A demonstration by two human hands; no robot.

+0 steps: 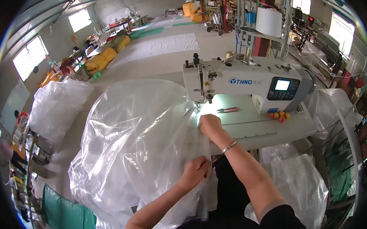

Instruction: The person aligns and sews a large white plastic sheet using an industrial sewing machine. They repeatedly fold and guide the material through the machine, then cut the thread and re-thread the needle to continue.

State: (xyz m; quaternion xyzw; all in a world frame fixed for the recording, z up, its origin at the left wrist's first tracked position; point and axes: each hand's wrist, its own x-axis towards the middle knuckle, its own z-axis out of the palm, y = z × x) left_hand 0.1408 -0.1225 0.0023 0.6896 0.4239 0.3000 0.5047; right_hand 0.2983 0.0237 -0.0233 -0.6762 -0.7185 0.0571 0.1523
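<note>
A big, puffed-up transparent plastic sheet (138, 129) covers the left of a white sewing machine (235, 80), its gathered edge running to the needle area. My right hand (210, 125) is closed on that edge just in front of the lit needle, a metal bracelet on its wrist. Nearer to me, my left hand (196, 172) is closed with curled fingers on the sheet's edge at the table front. Small thread snips (228, 110) with a reddish handle lie on the machine bed, right of the needle. The sheet's exact fold between my fingers is hidden.
Several small orange-red fruits (281, 115) sit under the machine's control panel (282, 87). A ruler scale (251, 136) runs along the table's front edge (272, 141). More plastic bundles lie at the left (56, 108) and lower right (297, 187). A white thread cone (269, 22) stands behind.
</note>
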